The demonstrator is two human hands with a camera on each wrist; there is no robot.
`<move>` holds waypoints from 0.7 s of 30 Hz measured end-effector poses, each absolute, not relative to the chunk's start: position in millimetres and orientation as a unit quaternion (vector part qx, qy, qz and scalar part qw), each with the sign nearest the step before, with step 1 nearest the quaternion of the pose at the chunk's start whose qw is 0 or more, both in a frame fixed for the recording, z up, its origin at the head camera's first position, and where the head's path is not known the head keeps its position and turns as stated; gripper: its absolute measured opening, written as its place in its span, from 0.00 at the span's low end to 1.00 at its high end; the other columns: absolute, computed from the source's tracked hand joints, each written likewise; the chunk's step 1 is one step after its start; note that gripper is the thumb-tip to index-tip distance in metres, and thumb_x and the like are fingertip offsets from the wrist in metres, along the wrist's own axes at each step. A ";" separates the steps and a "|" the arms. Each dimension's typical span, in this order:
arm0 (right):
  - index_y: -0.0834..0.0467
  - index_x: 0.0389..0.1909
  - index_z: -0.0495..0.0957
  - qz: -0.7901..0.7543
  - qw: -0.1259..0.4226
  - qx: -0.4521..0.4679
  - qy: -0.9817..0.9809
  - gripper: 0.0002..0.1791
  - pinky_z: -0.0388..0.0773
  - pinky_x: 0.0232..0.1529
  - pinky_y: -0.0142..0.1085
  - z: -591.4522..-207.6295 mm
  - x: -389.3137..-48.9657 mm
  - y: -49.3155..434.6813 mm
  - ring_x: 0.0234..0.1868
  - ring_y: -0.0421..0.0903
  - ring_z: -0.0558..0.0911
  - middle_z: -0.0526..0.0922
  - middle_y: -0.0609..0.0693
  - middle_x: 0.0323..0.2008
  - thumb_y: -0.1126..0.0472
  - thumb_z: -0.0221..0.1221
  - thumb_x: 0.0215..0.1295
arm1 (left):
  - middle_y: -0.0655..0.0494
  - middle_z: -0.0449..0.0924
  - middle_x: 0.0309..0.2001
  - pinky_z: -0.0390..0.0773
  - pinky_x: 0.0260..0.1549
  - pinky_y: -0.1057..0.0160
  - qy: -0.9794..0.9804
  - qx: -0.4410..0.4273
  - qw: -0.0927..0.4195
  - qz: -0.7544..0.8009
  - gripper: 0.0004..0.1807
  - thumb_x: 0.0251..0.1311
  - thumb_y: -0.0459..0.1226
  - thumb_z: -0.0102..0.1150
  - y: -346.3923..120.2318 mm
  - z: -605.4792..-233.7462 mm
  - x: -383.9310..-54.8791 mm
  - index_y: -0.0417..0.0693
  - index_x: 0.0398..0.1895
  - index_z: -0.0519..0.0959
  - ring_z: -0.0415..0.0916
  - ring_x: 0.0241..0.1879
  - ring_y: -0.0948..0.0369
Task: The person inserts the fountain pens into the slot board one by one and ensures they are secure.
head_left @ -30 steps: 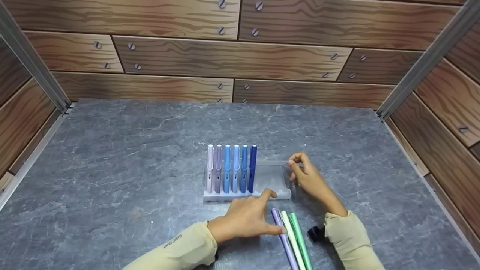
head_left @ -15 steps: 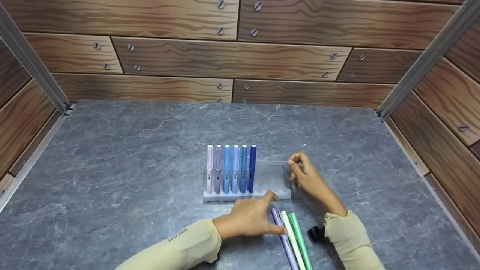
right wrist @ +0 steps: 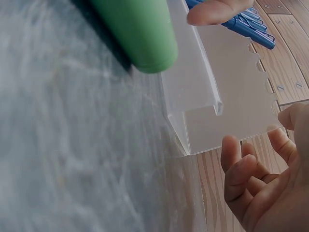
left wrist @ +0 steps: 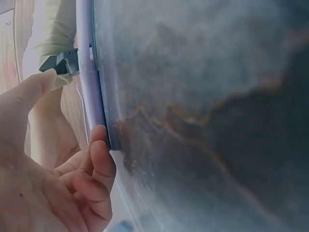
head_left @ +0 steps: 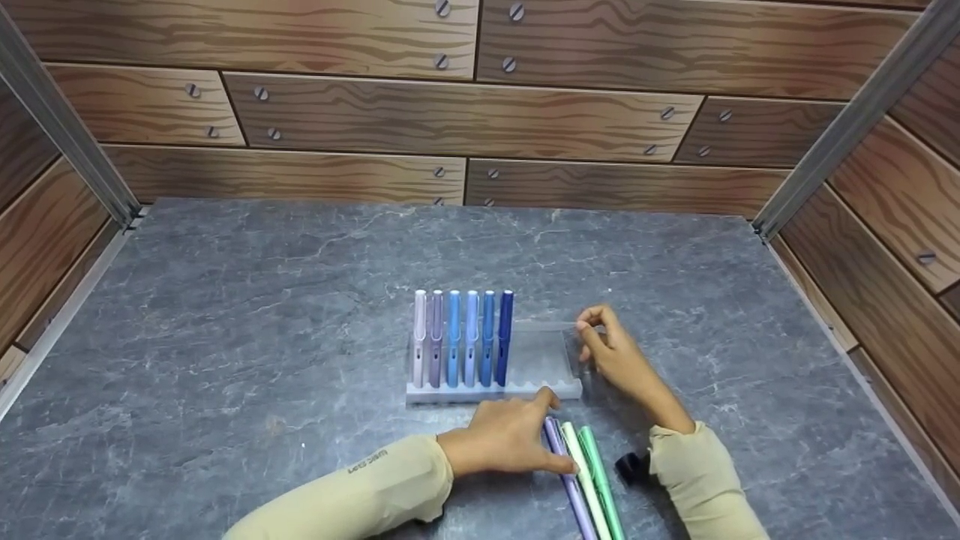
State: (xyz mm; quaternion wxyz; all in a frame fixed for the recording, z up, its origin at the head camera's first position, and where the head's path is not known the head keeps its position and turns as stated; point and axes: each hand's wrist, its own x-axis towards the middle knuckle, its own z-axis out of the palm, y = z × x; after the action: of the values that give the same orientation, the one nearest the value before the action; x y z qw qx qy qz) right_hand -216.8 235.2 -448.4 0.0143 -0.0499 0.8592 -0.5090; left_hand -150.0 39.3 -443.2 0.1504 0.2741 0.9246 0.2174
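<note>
A clear pen stand (head_left: 541, 354) is at the middle of the table. Several purple and blue pens (head_left: 472, 337) lean upright in its left part. At its upper right corner, my right hand (head_left: 621, 363) pinches the edge between thumb and finger. In front of the stand lie a purple pen (head_left: 574, 504), a pale green pen (head_left: 592, 489) and a green pen (head_left: 604, 487), side by side. Over them is my left hand (head_left: 510, 439), thumb spread from the fingers. In the left wrist view its fingertips (left wrist: 100, 133) are at the purple pen's end.
A notched lip (head_left: 555, 390) runs along the stand's front. Beside the right sleeve (head_left: 697, 472) shows a small black object (head_left: 631, 468). Wood-patterned walls (head_left: 480, 112) enclose the grey marbled table (head_left: 262, 315) at the back and sides.
My left hand has shifted slightly right and toward the near side, its thumb passing further over the loose pens. My right hand and the stand have stayed in place.
</note>
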 end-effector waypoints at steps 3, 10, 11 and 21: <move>0.60 0.48 0.65 -0.513 0.014 -0.048 0.857 0.09 0.66 0.19 0.27 -447.9 -216.4 234.8 0.24 0.43 0.75 0.71 0.60 0.46 0.59 0.46 0.75 | 0.56 0.84 0.41 0.69 0.24 0.64 0.925 0.275 0.151 0.214 0.39 0.39 0.66 0.67 39.7 -443.8 -150.6 0.59 0.54 0.71 0.79 0.34 0.60; 0.60 0.48 0.65 -0.512 0.014 -0.049 0.857 0.09 0.66 0.17 0.27 -448.7 -216.1 234.8 0.24 0.42 0.75 0.71 0.61 0.45 0.59 0.46 0.75 | 0.58 0.82 0.33 0.69 0.24 0.63 0.927 0.282 0.143 0.200 0.37 0.39 0.66 0.68 41.2 -446.4 -150.4 0.58 0.49 0.72 0.78 0.32 0.61; 0.60 0.48 0.65 -0.512 0.014 -0.049 0.858 0.09 0.66 0.17 0.27 -448.9 -216.1 235.0 0.24 0.41 0.75 0.71 0.61 0.45 0.59 0.46 0.75 | 0.59 0.82 0.33 0.69 0.24 0.63 0.928 0.282 0.142 0.197 0.36 0.39 0.66 0.68 41.6 -446.7 -150.1 0.58 0.49 0.72 0.78 0.32 0.61; 0.61 0.47 0.65 -0.509 0.007 -0.056 0.859 0.08 0.66 0.18 0.27 -450.6 -217.5 235.2 0.23 0.41 0.75 0.70 0.57 0.43 0.60 0.46 0.75 | 0.60 0.80 0.29 0.68 0.23 0.64 0.938 0.279 0.122 0.166 0.35 0.38 0.66 0.68 45.7 -448.3 -148.2 0.57 0.44 0.74 0.77 0.28 0.60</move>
State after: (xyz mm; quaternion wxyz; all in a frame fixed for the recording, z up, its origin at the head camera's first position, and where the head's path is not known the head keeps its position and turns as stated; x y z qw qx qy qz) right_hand -217.5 235.2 -450.6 0.0068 -0.0556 0.8588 -0.5092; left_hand -148.2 45.7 -448.3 0.1216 0.2788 0.9380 0.1665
